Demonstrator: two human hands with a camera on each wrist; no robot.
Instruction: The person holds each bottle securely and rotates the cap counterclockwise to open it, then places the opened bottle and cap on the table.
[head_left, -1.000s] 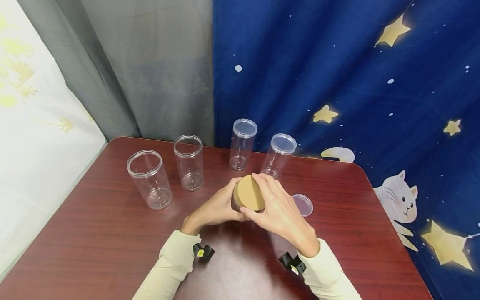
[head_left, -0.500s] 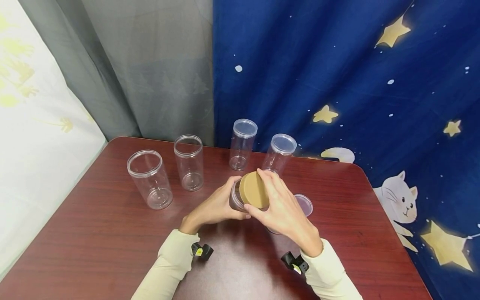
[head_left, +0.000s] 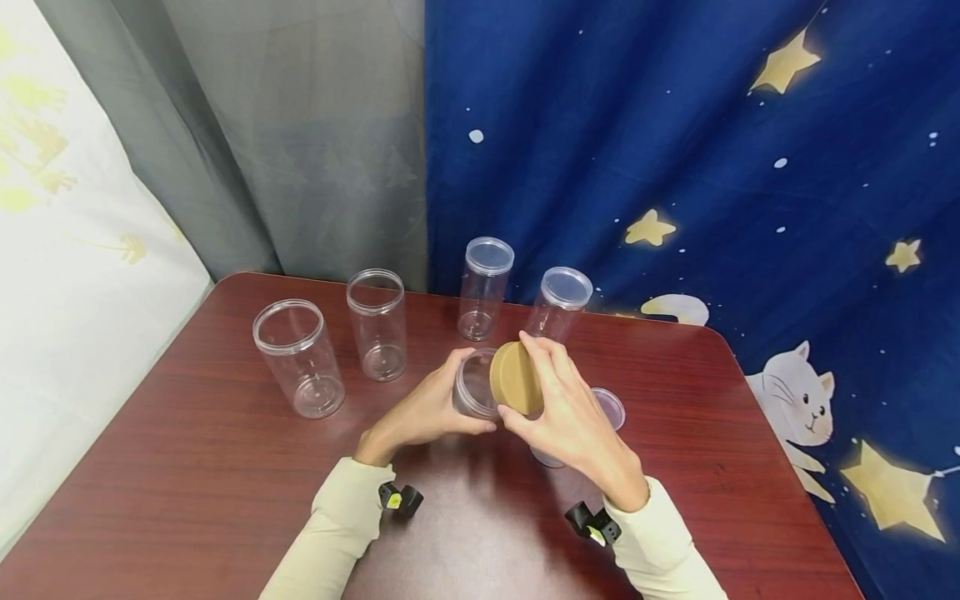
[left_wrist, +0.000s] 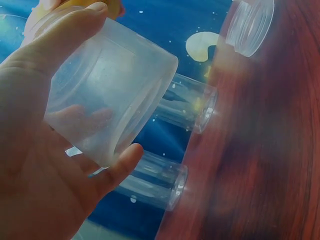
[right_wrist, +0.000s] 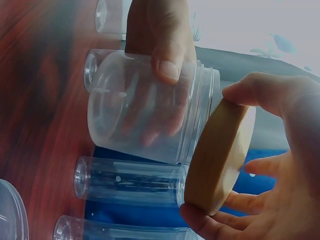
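Note:
My left hand grips a short, clear, wide-mouthed plastic jar from its left side, above the table. In the right wrist view, the jar's threaded rim faces the lid, and the left thumb lies along its wall. My right hand pinches a tan screw lid between thumb and fingertips at its edge. That lid is tilted beside the jar mouth, off the rim for the most part; whether its lower edge touches the jar, I cannot tell. Nothing shows inside the jar.
Two tall clear jars without lids stand on the left of the red-brown table. Behind the hands stand two lidded clear jars. A clear round container is partly hidden by my right hand. Curtains hang behind.
The tan lid has come off the jar mouth, moving right and tilting in my right hand. The jar's open rim now shows, and my left hand has shifted slightly left with it.

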